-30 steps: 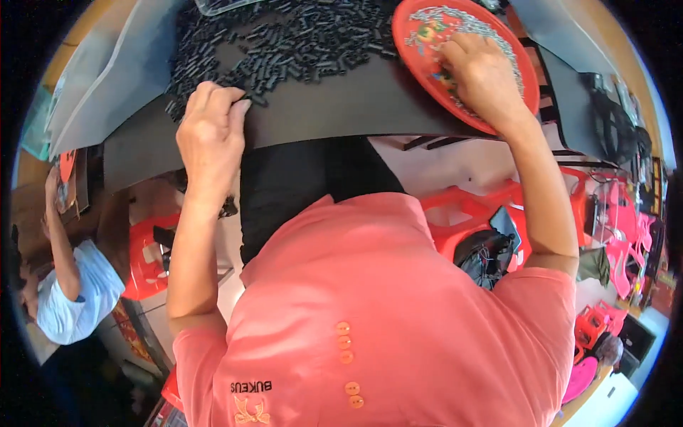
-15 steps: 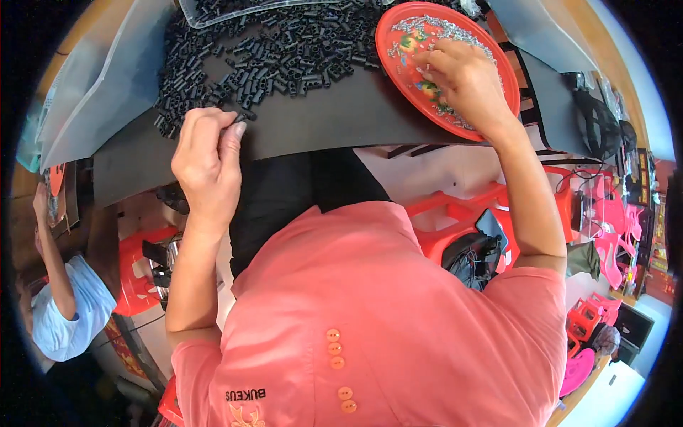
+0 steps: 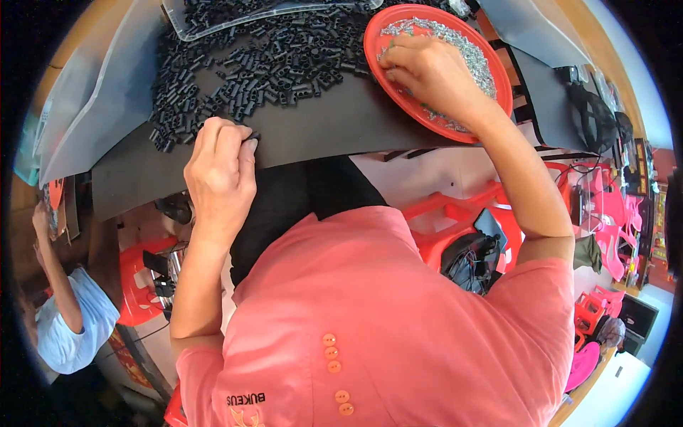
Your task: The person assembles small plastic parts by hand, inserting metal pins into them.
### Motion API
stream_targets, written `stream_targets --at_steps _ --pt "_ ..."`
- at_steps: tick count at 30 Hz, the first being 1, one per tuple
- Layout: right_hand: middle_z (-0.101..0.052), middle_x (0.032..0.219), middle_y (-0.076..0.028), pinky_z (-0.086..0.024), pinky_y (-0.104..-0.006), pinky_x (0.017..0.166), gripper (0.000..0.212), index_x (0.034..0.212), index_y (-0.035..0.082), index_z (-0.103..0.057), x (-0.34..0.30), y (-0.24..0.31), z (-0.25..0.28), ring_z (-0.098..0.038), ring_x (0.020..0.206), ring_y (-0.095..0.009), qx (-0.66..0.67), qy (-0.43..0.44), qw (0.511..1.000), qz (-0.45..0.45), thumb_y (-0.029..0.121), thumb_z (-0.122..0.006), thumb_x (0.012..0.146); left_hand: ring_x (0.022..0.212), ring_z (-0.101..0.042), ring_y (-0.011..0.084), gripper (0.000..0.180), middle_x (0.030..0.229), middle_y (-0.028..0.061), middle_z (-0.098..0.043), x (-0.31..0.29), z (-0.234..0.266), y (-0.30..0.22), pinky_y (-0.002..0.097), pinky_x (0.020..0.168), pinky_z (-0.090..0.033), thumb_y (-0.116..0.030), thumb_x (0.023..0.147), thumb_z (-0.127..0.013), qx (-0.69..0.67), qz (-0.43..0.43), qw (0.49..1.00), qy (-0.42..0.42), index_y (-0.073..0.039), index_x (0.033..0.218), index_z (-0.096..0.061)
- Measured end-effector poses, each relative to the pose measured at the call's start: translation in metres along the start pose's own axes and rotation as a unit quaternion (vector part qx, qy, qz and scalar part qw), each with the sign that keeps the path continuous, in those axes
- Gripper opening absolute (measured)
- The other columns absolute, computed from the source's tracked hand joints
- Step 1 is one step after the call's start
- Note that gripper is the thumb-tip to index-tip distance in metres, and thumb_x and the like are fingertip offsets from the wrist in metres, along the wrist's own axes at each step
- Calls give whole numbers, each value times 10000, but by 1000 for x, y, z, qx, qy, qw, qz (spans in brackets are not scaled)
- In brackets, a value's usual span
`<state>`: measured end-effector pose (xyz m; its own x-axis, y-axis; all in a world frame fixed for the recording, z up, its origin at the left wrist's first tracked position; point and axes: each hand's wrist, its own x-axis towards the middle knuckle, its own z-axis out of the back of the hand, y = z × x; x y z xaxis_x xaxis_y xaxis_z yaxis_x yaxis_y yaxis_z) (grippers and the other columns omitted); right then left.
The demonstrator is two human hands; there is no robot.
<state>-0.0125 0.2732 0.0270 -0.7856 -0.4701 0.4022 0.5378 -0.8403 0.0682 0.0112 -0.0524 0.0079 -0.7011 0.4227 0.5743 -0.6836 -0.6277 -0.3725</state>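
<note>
Between the thumb and fingers of my left hand (image 3: 219, 167) is a small black plastic piece (image 3: 254, 135), held near the front edge of the dark table. Just beyond it spreads a heap of similar short black tubular plastic pieces (image 3: 284, 60). My right hand (image 3: 434, 75) reaches over a round red tray (image 3: 377, 67), its fingers bent and pressed together above the tray's left part. Small silver metal parts (image 3: 473, 60) lie scattered on that tray. Whatever the right fingertips pinch is hidden or too small to make out.
A clear plastic bin (image 3: 181, 32) stands at the back among the black pieces. Translucent panels (image 3: 114, 78) rise at the left and right. A co-worker in a light shirt (image 3: 78, 320) sits at the far left. Red stools (image 3: 455, 206) are beneath and beside the table (image 3: 313, 124).
My left hand, still holding the black piece, has shifted slightly right and nearer. My right hand has moved left across the red tray, and its fingers have drawn together.
</note>
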Motion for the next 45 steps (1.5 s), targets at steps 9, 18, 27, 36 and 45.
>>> stream_targets --at_steps 9,18,27,36,45 --pt "-677 812 -131 -520 -474 621 51 789 62 -655 4 7 -3 -658 752 -357 8 -10 1000 -27 72 -616 758 790 -610 279 142 863 96 -572 2 -3 -2 374 682 -494 25 787 -695 31 15 999 13 -19 906 -630" --pt "-644 717 -154 -497 -490 628 23 742 71 -606 9 9 1 -638 704 -375 51 19 996 -74 90 -608 754 759 -606 265 105 876 118 -586 -3 -1 1 329 681 -488 35 827 -671 5 28 1000 -1 4 915 -623" --pt "-605 753 -125 -466 -443 647 93 816 49 -552 8 9 6 -600 719 -348 60 53 994 -71 76 -620 758 796 -618 311 136 890 133 -586 0 -1 5 359 698 -497 38 807 -671 45 0 999 3 4 925 -611" --pt "-566 683 -52 -450 -327 586 124 781 25 -567 15 36 42 -564 620 -186 233 -31 965 -117 82 -676 769 699 -557 84 103 814 26 -609 -12 4 5 232 633 -463 13 856 -679 -324 177 928 -46 19 957 -658" --pt "-568 728 -77 -461 -408 640 143 780 62 -557 69 123 -15 -589 691 -309 242 -82 961 101 95 -682 719 620 -545 32 113 764 -13 -630 -14 12 0 182 475 -395 -20 894 -663 -482 300 823 -18 -20 1004 -686"
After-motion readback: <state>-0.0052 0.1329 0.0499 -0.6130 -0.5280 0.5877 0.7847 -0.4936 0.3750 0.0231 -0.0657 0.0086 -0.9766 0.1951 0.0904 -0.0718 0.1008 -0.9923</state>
